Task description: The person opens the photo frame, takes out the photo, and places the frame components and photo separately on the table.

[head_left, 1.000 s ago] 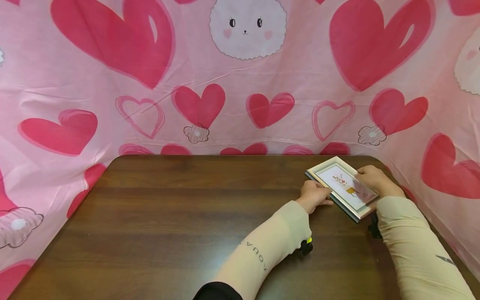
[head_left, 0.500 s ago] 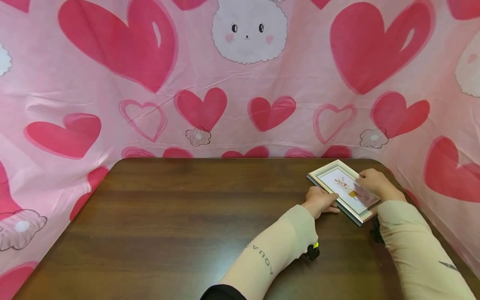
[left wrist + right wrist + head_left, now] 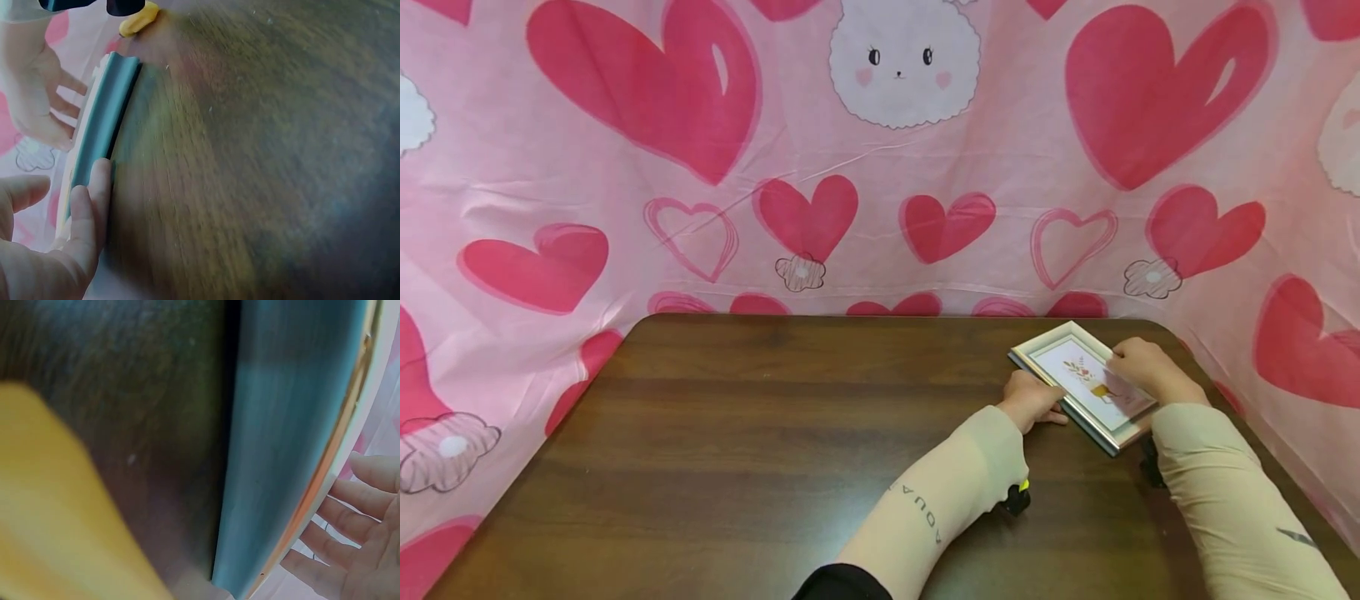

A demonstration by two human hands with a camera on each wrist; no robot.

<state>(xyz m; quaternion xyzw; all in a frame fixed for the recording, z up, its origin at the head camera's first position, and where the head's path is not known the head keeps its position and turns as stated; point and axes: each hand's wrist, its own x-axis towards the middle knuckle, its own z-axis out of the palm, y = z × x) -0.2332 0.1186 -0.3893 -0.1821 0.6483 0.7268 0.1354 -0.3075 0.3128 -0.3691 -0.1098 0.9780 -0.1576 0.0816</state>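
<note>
A picture frame (image 3: 1131, 435) with a cream border and a flower print lies at the back right of the wooden table in the head view. My left hand (image 3: 1028, 400) is at its left side. In the left wrist view, extended fingers (image 3: 99, 194) touch the frame's teal side (image 3: 100, 125), with the thumb apart from them. At the frame's right edge is my right hand (image 3: 1152, 367); its fingers look fairly straight in the left wrist view. A hand (image 3: 369, 544) with extended fingers shows beyond the frame in the right wrist view; which hand is unclear.
Brown table surface (image 3: 760, 442) spreads left of the frame. A pink cloth (image 3: 865, 158) with hearts hangs behind and along the sides. Something yellow (image 3: 56, 506) is blurred close to the right wrist camera. Black camera pieces (image 3: 1017, 500) sit at the wrists.
The head view tilts and shifts slightly. The frame and both hands keep nearly the same places, with the left hand's fingers moving only a little along the frame's side.
</note>
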